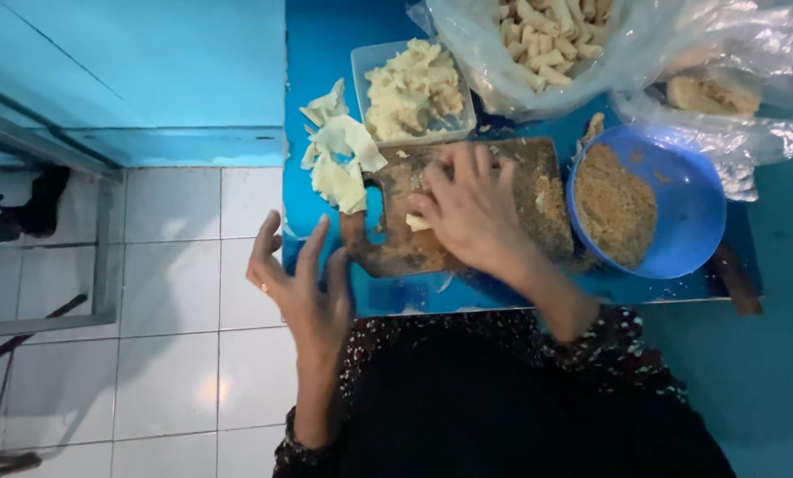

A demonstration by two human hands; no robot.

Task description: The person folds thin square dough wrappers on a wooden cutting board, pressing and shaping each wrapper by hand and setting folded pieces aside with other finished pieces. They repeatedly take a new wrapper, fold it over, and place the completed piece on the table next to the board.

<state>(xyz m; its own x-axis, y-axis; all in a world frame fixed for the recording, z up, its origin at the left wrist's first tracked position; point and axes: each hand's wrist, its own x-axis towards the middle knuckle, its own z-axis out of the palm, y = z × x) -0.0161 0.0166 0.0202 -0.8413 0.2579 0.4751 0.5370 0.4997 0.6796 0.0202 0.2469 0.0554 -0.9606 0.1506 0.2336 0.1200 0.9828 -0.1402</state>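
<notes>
Pressing down on a small pale piece of filled dough [417, 222] is the right hand [476, 212], which is being held flat and palm-down over the wooden cutting board [551, 208], fingers spread and together enough to cover the piece, not clamped around it; only one end of the piece is being shown beyond the fingertips. That posture is judged suited to rolling or shaping against the board. The left hand [299, 283] is being held off the table edge, over the white tiled floor [175, 354], fingers apart and holding nothing; it is judged to be kept clear of the working surface.

Supplies are being kept within close reach around the board. A blue bowl of brown crumbs [680, 204] is standing just right of it, touching or nearly touching its edge. A clear tub of pale mashed filling [410, 88] is standing just behind the board, and torn pale wrapper sheets [339, 155] are lying at its left rear corner on the blue table [325, 44]. A clear plastic bag of finished pale rolls [547, 44] is resting behind.

The piece itself is appearing pale cream, short and soft-looking, uncoated where visible. The board is being seen dusted with crumbs.
</notes>
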